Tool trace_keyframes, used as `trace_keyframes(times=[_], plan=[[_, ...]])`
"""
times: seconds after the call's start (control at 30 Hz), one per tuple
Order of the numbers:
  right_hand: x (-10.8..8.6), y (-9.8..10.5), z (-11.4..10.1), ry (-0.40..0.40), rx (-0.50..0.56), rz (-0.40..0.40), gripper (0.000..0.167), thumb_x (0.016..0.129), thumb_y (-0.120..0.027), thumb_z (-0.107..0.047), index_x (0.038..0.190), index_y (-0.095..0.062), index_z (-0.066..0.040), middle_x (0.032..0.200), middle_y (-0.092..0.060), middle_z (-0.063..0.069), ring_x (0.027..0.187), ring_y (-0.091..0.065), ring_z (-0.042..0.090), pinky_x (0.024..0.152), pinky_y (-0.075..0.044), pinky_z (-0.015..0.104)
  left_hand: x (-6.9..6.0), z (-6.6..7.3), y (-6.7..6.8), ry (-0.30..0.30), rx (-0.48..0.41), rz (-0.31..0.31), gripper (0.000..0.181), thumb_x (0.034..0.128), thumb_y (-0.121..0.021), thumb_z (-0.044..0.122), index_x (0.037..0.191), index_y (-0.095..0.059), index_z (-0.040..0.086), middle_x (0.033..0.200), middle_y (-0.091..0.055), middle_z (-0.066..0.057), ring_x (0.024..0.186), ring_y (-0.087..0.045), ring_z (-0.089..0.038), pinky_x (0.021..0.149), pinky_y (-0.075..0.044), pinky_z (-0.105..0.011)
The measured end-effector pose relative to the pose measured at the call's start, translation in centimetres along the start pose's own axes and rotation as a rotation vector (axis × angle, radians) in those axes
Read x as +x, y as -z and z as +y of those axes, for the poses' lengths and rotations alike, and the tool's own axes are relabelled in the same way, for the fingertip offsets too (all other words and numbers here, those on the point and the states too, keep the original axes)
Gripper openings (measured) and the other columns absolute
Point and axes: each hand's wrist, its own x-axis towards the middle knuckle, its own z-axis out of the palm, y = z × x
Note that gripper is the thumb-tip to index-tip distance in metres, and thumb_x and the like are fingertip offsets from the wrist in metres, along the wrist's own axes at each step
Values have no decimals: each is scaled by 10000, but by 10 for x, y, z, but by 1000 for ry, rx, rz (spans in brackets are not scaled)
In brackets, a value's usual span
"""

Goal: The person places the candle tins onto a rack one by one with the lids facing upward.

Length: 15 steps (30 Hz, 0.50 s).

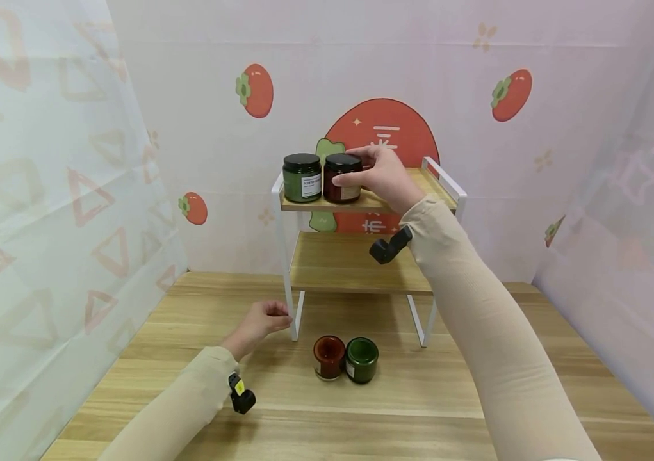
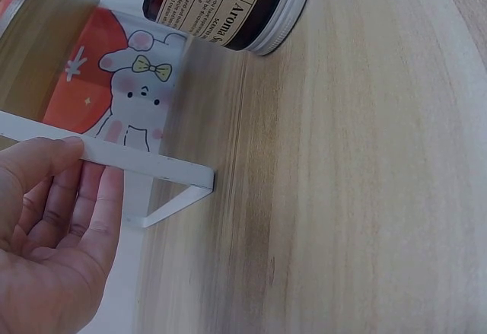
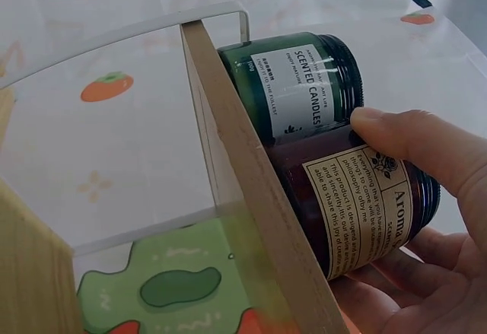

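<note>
My right hand (image 1: 381, 176) holds a dark red candle jar (image 1: 342, 182) with a black lid, its thumb and fingers round the sides. That jar stands on the top board of a two-tier shelf (image 1: 361, 291). Right beside it is a green candle jar (image 1: 302, 179), also black-lidded, with a white "Scented Candles" label (image 3: 293, 90). Low down at the left, my left hand (image 1: 260, 325) pinches the white metal leg (image 2: 144, 160) of the shelf between thumb and fingers. On the table in front are a red jar (image 1: 329, 357) and a green jar (image 1: 362, 360), side by side.
The shelf's lower wooden board (image 1: 355, 262) lies under the top one. A white side rail (image 1: 444, 179) edges the top board at the right. Behind everything hangs a printed cloth (image 1: 217, 141) with persimmons, and the wood-grain table (image 1: 419, 416) spreads in front.
</note>
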Motion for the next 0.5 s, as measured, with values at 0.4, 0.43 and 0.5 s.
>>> trace_keyframes(times=[0.4,0.43,0.5], plan=[[2,-4,0,-37,-2,-19,691,821,-773,-163,1418,-435,-74,1312,-530,143,1157,-521,226,1002,-499,338,0,-2,3,-6,11,8,119,887,-621,-52,988,-568,-88,916,-636,-71,899,-645,-176,842,-578,-279],[3,-4,0,-44,-2,-21,692,823,-771,-162,1419,-432,-76,1311,-529,143,1155,-522,227,1001,-502,340,0,-2,3,-6,8,7,116,887,-620,-54,986,-568,-88,915,-635,-69,894,-645,-167,841,-578,-277],[2,-5,0,-59,0,-25,693,828,-768,-162,1424,-423,-87,1312,-523,139,1153,-522,228,998,-505,342,0,-2,3,-6,7,4,114,888,-619,-52,984,-568,-85,915,-634,-64,879,-640,-142,838,-576,-269]])
